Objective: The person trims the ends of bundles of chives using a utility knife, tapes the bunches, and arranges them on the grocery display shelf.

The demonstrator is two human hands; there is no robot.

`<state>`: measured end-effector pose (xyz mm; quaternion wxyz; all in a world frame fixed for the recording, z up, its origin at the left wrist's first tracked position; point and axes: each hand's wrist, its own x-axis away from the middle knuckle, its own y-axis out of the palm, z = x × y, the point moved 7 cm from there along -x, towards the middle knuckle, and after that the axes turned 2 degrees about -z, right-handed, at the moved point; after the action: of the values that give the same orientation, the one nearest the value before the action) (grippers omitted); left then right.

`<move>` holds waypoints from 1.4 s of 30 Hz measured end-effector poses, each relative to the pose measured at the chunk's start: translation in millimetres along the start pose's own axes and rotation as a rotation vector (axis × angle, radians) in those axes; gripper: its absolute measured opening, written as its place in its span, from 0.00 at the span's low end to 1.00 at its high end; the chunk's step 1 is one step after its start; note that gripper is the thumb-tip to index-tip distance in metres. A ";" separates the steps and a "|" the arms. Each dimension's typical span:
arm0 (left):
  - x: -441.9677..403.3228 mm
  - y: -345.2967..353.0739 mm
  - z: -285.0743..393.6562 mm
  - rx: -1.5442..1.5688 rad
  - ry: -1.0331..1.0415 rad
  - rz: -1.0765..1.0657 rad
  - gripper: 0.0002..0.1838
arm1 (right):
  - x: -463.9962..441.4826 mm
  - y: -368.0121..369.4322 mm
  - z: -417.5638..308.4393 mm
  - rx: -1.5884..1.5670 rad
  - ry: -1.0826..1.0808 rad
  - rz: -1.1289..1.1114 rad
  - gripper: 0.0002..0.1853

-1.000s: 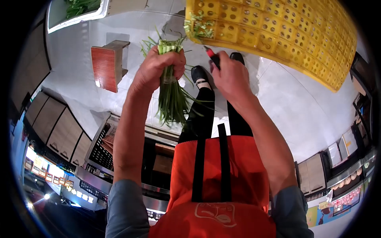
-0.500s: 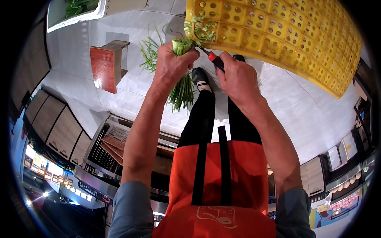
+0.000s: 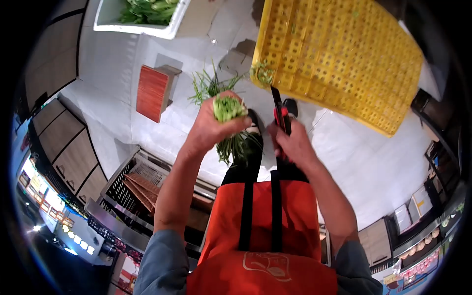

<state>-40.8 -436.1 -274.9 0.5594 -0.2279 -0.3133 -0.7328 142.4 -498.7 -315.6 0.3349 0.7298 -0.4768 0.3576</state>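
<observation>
My left hand (image 3: 209, 125) is wrapped round a bunch of green stalks (image 3: 227, 108). The pale cut ends face up toward the camera, and the dark green leaves hang below the fist over my leg. To the right, my right hand (image 3: 293, 142) grips a red and black knife (image 3: 282, 118), its dark blade pointing up and away from me. The blade is apart from the bunch, with its tip near the corner of an upturned yellow crate (image 3: 339, 59). Small green trimmings (image 3: 263, 73) lie on that corner.
Loose green leaves (image 3: 204, 83) lie on the floor beyond my left hand. A small red-topped stool (image 3: 152, 93) stands to the left. Farther back is a white box (image 3: 169, 30) of greens. A black crate (image 3: 118, 183) sits left of my left forearm.
The view has shifted. The bunch has tipped so its cut ends face the camera. The knife has come away from the stalks and its blade now points more upward.
</observation>
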 end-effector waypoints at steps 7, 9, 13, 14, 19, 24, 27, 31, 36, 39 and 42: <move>157.1 93.5 152.8 -0.782 0.846 -0.161 0.27 | 146.3 74.5 -50.3 -0.701 0.071 -0.281 0.25; 201.6 120.5 178.1 -0.826 1.001 -0.211 0.25 | 185.7 78.9 -85.5 -0.792 -0.085 -0.338 0.23; 271.0 168.3 220.5 -1.039 1.182 -0.364 0.24 | 256.7 75.3 -149.8 -0.698 -0.107 -0.437 0.18; 283.0 173.9 229.7 -1.061 1.237 -0.358 0.23 | 277.3 72.5 -159.6 -0.713 -0.082 -0.403 0.20; 308.2 183.7 274.8 -0.868 1.175 -0.418 0.18 | 271.3 43.6 -155.3 -0.178 -0.401 -0.165 0.21; 283.1 133.3 299.1 -0.504 0.636 -0.113 0.13 | 317.4 28.6 -198.6 0.184 -0.320 -0.147 0.17; 284.5 90.0 322.3 -0.462 0.637 0.266 0.18 | 303.3 -4.0 -180.0 0.212 -0.308 -0.087 0.14; 305.9 62.4 360.9 -0.513 0.721 0.536 0.21 | 343.3 -49.4 -241.4 0.203 -0.416 -0.020 0.10; 291.0 37.9 378.9 -0.482 0.710 0.560 0.22 | 373.6 -76.8 -357.0 0.096 -0.486 -0.060 0.12; 279.5 36.9 404.1 -0.588 0.809 0.575 0.19 | 385.8 -68.7 -444.4 -0.005 -0.501 -0.087 0.18; 248.1 15.6 420.3 -0.496 0.789 0.528 0.18 | 373.6 -65.5 -554.0 0.002 -0.651 -0.075 0.20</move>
<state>-99.8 -306.7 192.2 0.7292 -0.1317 0.1712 -0.6493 199.5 -188.5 277.1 0.1772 0.8231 -0.5314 0.0934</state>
